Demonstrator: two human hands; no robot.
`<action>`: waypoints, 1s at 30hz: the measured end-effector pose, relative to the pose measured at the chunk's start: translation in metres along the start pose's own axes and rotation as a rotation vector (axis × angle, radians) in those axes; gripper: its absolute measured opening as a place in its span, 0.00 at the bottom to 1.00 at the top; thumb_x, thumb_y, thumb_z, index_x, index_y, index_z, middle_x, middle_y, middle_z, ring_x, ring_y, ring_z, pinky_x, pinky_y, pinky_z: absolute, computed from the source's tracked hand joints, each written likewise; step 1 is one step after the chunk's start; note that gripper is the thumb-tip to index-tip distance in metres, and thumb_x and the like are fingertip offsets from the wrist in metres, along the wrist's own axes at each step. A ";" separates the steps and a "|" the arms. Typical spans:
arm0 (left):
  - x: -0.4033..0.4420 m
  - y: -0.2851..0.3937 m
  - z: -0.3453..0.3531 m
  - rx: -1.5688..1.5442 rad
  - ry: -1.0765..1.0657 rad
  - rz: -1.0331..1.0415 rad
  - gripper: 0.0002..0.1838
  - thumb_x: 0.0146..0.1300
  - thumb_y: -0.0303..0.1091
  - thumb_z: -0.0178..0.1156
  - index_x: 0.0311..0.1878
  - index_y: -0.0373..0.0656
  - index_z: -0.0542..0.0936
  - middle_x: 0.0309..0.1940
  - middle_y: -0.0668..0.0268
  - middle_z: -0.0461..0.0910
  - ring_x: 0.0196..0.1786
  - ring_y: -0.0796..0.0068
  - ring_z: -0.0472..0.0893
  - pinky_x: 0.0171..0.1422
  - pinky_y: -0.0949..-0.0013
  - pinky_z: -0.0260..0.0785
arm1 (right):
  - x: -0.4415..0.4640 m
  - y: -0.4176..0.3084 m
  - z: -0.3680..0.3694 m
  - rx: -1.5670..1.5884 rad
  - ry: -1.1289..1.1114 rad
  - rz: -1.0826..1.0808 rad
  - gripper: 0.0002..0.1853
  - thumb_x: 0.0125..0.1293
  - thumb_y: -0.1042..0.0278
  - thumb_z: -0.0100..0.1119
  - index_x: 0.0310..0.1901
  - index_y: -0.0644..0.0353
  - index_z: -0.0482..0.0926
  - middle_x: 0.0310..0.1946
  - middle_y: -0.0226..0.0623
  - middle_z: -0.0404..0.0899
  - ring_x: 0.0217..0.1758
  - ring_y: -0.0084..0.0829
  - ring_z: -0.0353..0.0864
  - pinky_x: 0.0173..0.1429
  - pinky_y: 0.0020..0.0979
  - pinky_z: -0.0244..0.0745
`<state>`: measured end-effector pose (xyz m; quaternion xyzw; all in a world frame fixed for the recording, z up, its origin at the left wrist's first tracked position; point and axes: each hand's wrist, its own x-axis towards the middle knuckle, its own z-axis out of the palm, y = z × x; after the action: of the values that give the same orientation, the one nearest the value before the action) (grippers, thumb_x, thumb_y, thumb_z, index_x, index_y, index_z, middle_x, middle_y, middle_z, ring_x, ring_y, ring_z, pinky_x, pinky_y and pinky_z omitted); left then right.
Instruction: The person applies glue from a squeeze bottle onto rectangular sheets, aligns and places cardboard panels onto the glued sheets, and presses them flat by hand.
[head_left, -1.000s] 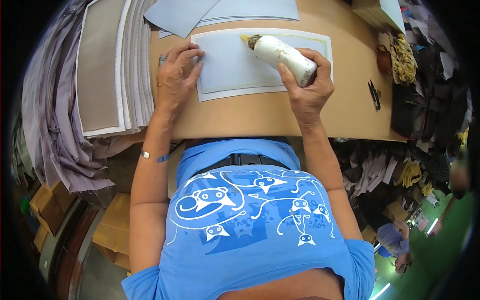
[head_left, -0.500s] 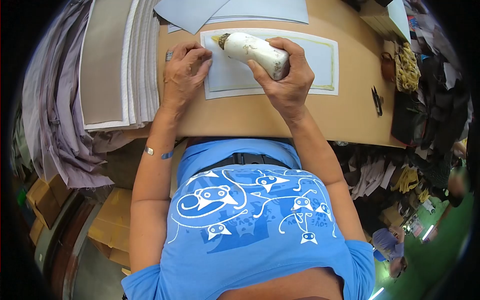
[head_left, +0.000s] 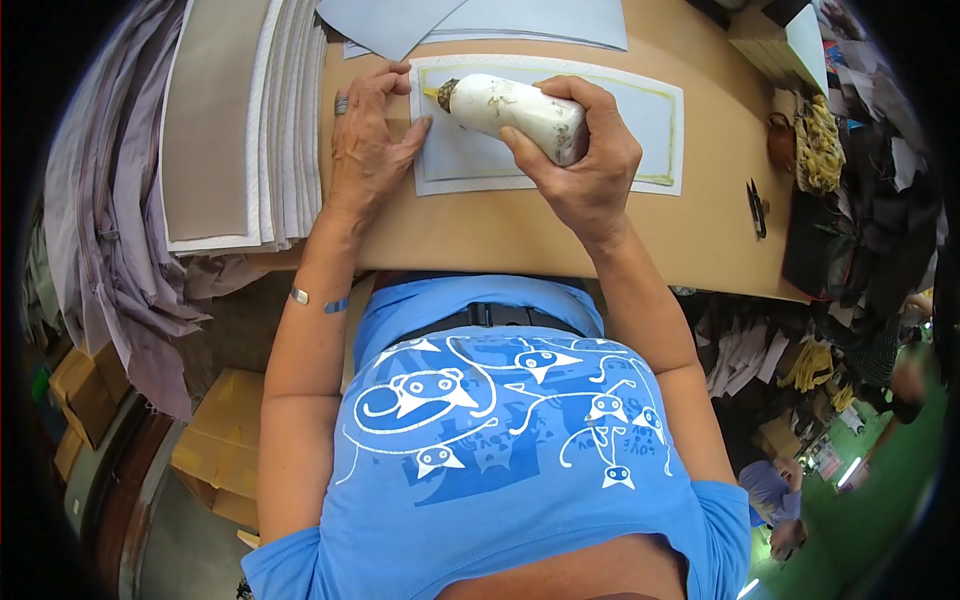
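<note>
My right hand (head_left: 595,155) is wrapped round a stained white squeeze bottle (head_left: 515,112), tilted with its yellow nozzle pointing left. The nozzle tip is at the left edge of a pale grey-blue panel (head_left: 560,178), which lies on a larger white backing sheet (head_left: 677,130). A yellowish line of what looks like glue runs along the panel's top and right edges. At the left end of the sheet my left hand (head_left: 375,140) lies with fingers apart, the thumb and fingertips touching the sheet's edge. Nothing shows in that hand.
A tall stack of brown and white sheets (head_left: 215,140) stands at the left, beside hanging mauve fabric strips (head_left: 100,200). More grey-blue sheets (head_left: 540,20) lie at the back. Black thread snips (head_left: 757,208) rest on the table (head_left: 715,240) at right. Other people are at the lower right.
My left hand has opened from a loose pinch to spread fingers against the sheet. The bottle's nozzle has moved slightly toward me along the panel's left edge.
</note>
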<state>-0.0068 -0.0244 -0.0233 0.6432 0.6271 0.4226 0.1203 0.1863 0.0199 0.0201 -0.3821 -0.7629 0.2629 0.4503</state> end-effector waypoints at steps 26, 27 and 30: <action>0.001 -0.004 -0.001 -0.005 -0.185 -0.026 0.19 0.58 0.14 0.41 0.50 0.46 0.66 0.50 0.65 0.78 0.57 0.64 0.75 0.63 0.66 0.62 | -0.039 -0.028 -0.038 0.052 -0.271 0.070 0.24 0.45 0.77 0.70 0.45 0.64 0.71 0.38 0.42 0.79 0.39 0.31 0.81 0.43 0.29 0.77; 0.001 -0.004 0.000 -0.048 -0.176 -0.052 0.19 0.57 0.16 0.43 0.50 0.48 0.67 0.48 0.68 0.79 0.57 0.65 0.73 0.62 0.64 0.59 | -0.039 -0.028 -0.037 0.060 -0.262 0.073 0.24 0.45 0.77 0.70 0.45 0.64 0.71 0.38 0.42 0.79 0.39 0.31 0.81 0.43 0.29 0.77; 0.001 -0.005 0.001 -0.093 -0.150 -0.078 0.19 0.56 0.19 0.47 0.49 0.51 0.69 0.44 0.73 0.80 0.58 0.65 0.70 0.60 0.61 0.55 | -0.041 -0.028 -0.035 0.074 -0.222 0.082 0.24 0.44 0.77 0.70 0.45 0.63 0.71 0.37 0.41 0.78 0.38 0.32 0.80 0.41 0.29 0.76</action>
<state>-0.0096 -0.0222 -0.0275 0.6420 0.6206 0.3967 0.2130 0.2201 -0.0279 0.0372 -0.3647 -0.7815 0.3500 0.3657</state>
